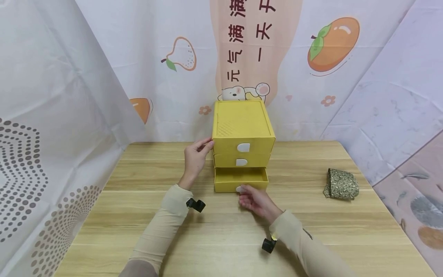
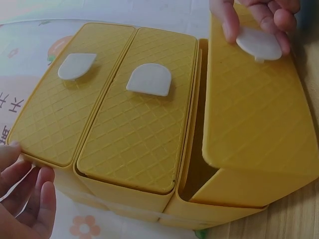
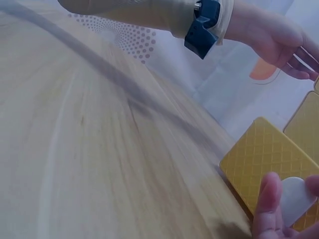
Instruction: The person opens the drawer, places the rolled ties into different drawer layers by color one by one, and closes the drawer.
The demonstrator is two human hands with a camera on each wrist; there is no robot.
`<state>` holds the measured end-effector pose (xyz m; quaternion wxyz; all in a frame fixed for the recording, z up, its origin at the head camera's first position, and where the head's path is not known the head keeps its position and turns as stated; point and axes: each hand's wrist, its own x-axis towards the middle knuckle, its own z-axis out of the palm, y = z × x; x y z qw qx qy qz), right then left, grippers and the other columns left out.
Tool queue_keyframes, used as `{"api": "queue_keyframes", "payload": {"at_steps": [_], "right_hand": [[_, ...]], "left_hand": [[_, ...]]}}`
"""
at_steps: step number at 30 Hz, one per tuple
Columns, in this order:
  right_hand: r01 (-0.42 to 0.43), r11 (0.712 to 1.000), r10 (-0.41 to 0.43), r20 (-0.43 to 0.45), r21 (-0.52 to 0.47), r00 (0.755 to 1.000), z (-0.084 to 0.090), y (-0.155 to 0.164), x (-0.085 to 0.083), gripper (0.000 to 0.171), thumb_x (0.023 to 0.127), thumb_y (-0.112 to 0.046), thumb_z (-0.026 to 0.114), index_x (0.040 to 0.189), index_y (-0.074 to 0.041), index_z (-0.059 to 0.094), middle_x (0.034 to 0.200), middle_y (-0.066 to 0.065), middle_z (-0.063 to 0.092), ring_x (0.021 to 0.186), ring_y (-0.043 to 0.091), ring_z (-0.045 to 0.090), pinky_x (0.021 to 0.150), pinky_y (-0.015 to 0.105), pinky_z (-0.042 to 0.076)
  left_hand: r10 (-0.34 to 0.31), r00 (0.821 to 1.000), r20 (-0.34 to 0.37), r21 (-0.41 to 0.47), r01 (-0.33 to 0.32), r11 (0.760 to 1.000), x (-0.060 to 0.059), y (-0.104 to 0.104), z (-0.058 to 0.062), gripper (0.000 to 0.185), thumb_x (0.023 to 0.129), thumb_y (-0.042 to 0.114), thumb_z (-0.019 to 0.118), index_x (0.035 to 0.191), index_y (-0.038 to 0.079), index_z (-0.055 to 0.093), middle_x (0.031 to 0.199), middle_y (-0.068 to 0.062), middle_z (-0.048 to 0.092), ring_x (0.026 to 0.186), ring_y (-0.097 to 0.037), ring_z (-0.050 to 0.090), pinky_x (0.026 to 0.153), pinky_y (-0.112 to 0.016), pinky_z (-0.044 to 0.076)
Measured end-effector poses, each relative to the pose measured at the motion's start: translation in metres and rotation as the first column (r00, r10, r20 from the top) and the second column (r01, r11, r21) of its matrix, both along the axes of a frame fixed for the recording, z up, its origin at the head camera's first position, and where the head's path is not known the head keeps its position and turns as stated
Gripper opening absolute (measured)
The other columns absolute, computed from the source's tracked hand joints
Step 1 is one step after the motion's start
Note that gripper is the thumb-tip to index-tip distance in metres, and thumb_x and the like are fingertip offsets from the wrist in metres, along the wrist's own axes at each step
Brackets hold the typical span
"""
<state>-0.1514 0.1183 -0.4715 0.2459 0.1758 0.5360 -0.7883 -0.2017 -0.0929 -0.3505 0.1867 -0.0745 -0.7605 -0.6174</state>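
Note:
A yellow three-drawer storage box (image 1: 243, 119) stands at the back of the wooden table, each drawer front bearing a white tab handle. The bottom drawer (image 1: 224, 187) is pulled partway out, and the part of its inside that shows in the head view is bare. My right hand (image 1: 257, 202) pinches that drawer's white handle (image 2: 260, 45) between thumb and fingers. At the box's left side, my left hand (image 1: 195, 158) touches the edge by the top drawer (image 2: 70, 104) with its fingertips. The top and middle drawers (image 2: 134, 129) are closed.
A folded, speckled dark cloth (image 1: 342, 184) lies toward the table's right edge. Behind the table (image 1: 145, 169) hangs a white printed curtain (image 1: 166, 23) with fruit drawings. Small black cameras (image 1: 198, 205) are strapped to both wrists.

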Motion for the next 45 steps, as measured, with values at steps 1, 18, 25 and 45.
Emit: {"api": "queue_keyframes", "payload": {"at_steps": [1,18,25,45], "right_hand": [[-0.004,1.000,0.004,0.003,-0.002,1.000,0.000,0.000,0.002,0.021,0.098,-0.023,0.058,0.099,-0.003,0.064,0.069,0.003,0.065,0.059,0.012,0.064,0.059,0.021,0.055],[-0.100,0.994,0.100,0.002,-0.034,0.995,0.012,0.006,0.027,0.020,0.098,-0.023,0.057,0.094,-0.005,0.064,0.068,0.000,0.065,0.059,0.009,0.064,0.059,0.020,0.055],[-0.127,0.991,0.128,0.001,-0.027,0.992,0.007,0.010,0.033,0.022,0.097,-0.025,0.059,0.093,-0.004,0.065,0.068,-0.001,0.065,0.059,0.008,0.064,0.059,0.019,0.055],[-0.166,0.985,0.165,-0.020,-0.047,0.986,0.001,0.014,0.044,0.020,0.098,-0.024,0.058,0.090,-0.009,0.069,0.070,-0.001,0.066,0.062,0.009,0.065,0.060,0.020,0.055]], "left_hand": [[0.001,1.000,-0.001,-0.004,-0.001,1.000,0.000,0.000,0.000,0.026,0.091,0.007,0.068,0.111,-0.008,0.070,0.108,-0.026,0.070,0.087,-0.040,0.067,0.069,-0.010,0.049],[-0.007,1.000,0.013,-0.006,0.007,1.000,0.003,0.000,0.003,0.026,0.091,0.007,0.068,0.112,-0.009,0.069,0.110,-0.027,0.069,0.090,-0.046,0.066,0.068,-0.008,0.048],[-0.001,1.000,0.014,-0.015,0.001,1.000,0.002,0.001,0.001,0.026,0.091,0.007,0.068,0.112,-0.008,0.070,0.108,-0.026,0.070,0.085,-0.037,0.067,0.067,-0.009,0.048],[-0.008,1.000,0.026,0.025,0.007,1.000,-0.002,0.001,0.000,0.027,0.090,0.007,0.069,0.112,-0.009,0.069,0.107,-0.029,0.069,0.090,-0.048,0.065,0.068,-0.008,0.048]]}}
